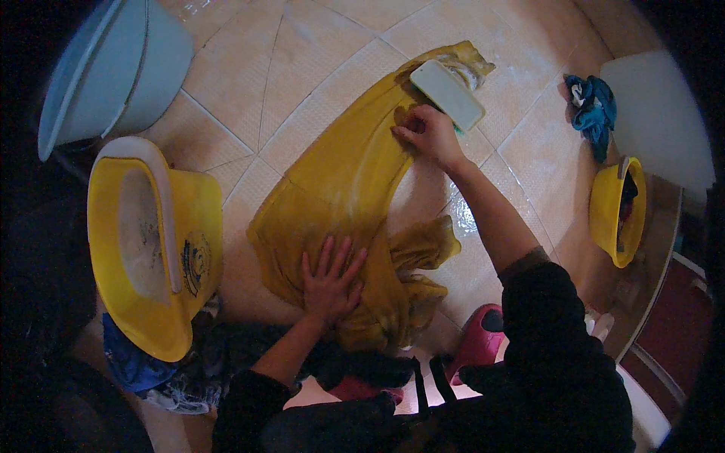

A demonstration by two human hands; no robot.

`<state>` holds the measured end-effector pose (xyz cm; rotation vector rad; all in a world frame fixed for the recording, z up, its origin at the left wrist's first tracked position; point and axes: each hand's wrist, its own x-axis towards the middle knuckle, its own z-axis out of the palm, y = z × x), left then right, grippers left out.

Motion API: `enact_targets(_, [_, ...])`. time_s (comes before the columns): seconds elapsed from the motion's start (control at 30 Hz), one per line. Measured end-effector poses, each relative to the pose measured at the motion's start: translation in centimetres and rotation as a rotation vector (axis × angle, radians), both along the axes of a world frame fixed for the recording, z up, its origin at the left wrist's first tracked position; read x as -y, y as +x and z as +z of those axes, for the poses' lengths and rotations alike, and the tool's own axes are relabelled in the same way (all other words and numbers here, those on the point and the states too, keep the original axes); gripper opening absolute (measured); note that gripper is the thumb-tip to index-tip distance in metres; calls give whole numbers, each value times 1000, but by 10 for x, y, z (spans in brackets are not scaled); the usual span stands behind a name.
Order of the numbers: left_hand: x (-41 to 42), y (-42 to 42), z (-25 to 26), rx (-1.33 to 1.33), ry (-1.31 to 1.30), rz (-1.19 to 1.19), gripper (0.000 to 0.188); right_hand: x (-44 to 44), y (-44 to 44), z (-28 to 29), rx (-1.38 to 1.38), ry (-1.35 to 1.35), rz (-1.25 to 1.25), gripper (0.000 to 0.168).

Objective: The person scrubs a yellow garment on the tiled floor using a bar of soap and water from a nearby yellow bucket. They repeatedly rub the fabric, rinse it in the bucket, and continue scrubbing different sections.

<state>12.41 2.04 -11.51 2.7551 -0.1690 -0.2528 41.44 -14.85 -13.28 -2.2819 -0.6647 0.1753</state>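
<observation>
A wet, mustard-yellow garment lies spread over the tiled floor before me, its lower part bunched near my feet. My left hand presses flat on its lower part, fingers apart. Farther up, my right hand has curled fingers at the garment's right edge, with a fold of cloth at the fingertips. Just beyond that hand, a white-backed scrubbing brush rests on the narrow upper part of the cloth; a little green shows under its rim. Whitish suds cling to the cloth beside the brush.
A yellow plastic basin stands tilted at left, above dark and blue clothes. Behind it is a large pale-blue tub. At right are a teal cloth and a small yellow bucket holding dark items. The floor tiles look wet.
</observation>
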Motion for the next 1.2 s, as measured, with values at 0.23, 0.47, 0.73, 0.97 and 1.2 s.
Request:
enact_targets(0.23, [2, 0, 0, 30, -1, 8, 58, -4, 2, 12, -117, -55, 55, 22])
enact_targets(0.47, [4, -1, 2, 1, 19, 7, 58, 1, 3, 7, -75, -73, 85, 27])
enact_targets(0.73, [5, -2, 1, 1, 12, 14, 59, -3, 0, 19, -81, -184, 55, 37])
enact_targets(0.97, [5, -4, 0, -2, 4, 34, 56, -1, 0, 10, -82, 12, 79, 39])
enact_targets(1.2, [6, 1, 3, 17, -3, 24, 52, 4, 2, 3, -131, 20, 12, 39])
